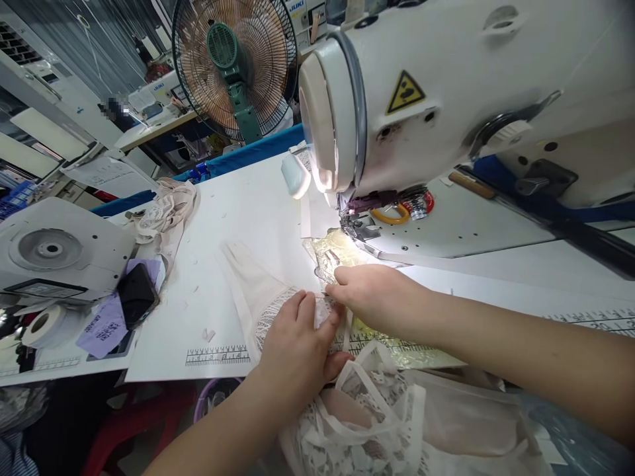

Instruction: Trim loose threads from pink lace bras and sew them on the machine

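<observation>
At bottom centre, heaped lace garments [381,423]. Just above, pressing the pale fabric [243,264] on the desk [228,205] at frame centre with the left hand [297,344], fingers spread; touching its edge with the right hand [372,291] close beside, cannot tell whether pinching. Beyond, upper right, a sewing machine [446,92]; farther, top left of centre, a fan [225,49].

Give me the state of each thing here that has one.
Cream lace-edged fabric piece: spread, partly under bare left hand
White sewing machine: work area lit
Black rectangular phone: lying on purple printed paper
Green-centred round fan: spinning or not, unclear
Pale lace garments: heaped loosely
</observation>
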